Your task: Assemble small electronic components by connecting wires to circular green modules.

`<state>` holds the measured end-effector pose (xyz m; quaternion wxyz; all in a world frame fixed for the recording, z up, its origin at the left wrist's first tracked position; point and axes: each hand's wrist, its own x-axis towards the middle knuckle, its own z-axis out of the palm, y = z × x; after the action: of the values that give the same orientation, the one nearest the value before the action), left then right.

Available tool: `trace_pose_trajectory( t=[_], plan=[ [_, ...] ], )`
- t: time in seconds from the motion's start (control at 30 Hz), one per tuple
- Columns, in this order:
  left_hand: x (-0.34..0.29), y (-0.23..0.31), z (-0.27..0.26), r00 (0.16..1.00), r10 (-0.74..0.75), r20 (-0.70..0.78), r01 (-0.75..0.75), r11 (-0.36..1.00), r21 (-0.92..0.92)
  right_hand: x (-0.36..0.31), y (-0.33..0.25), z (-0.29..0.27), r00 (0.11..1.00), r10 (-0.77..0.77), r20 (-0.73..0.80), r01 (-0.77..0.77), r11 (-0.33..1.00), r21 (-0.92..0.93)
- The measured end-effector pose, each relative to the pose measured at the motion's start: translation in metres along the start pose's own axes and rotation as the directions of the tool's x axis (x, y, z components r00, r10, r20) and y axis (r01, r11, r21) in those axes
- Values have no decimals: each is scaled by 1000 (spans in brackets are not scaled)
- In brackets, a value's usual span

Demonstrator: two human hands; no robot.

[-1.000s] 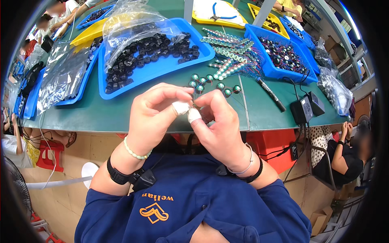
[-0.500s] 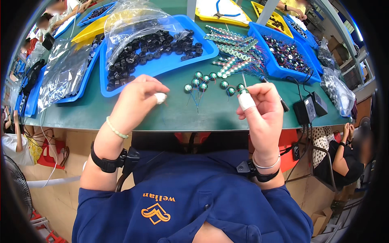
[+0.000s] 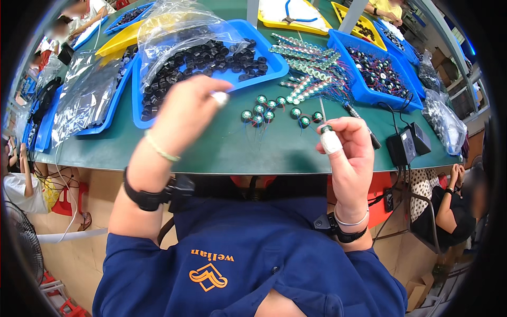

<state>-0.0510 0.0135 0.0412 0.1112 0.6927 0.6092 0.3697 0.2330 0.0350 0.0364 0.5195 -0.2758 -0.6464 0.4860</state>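
Note:
My right hand [image 3: 351, 148] pinches a small round wired part [image 3: 327, 128], dark green on top, between its white-wrapped thumb and fingers. My left hand [image 3: 193, 103], blurred by motion, passes over the front edge of a blue tray [image 3: 211, 91] of black round caps [image 3: 214, 59]. Its fingers stretch to the right, apart from a thumb that also wears a white wrap, and nothing shows between them. Between my hands, several round green-topped parts [image 3: 259, 110] with thin red and blue wires lie loose on the green table [image 3: 248, 153].
Rows of joined green-and-white parts [image 3: 311, 66] lie behind the loose ones. A deep blue bin [image 3: 364, 95] of wired parts stands at right, near a marker pen [image 3: 364, 124] and black power adapters [image 3: 402, 148]. Blue-handled pliers [image 3: 298, 19] rest in a yellow tray at the back.
My left hand has moved up and to the right, toward the tray of black caps. My right hand still grips the round part, slightly lower and further right.

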Motion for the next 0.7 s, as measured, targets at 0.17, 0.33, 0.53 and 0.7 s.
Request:
trace_pose_trajectory(
  t=[0.17, 0.33, 0.53, 0.7],
  plan=[
    [8, -38, -61, 980, -197, -24, 197, 949, 248, 3, 3, -1, 999, -7, 41, 4, 997, 72],
    [33, -64, -63, 980, -177, 87, 116, 873, 474, 4, 8, 13, 997, 12, 74, -18, 996, 87],
    [27, -50, -53, 984, -135, 119, 72, 903, 424, 0, 9, 12, 992, 77, 98, -82, 996, 44],
    [21, -56, -37, 988, 13, 156, -96, 835, 542, -1, 10, 17, 989, 76, 126, -83, 995, 52]
  ],
)
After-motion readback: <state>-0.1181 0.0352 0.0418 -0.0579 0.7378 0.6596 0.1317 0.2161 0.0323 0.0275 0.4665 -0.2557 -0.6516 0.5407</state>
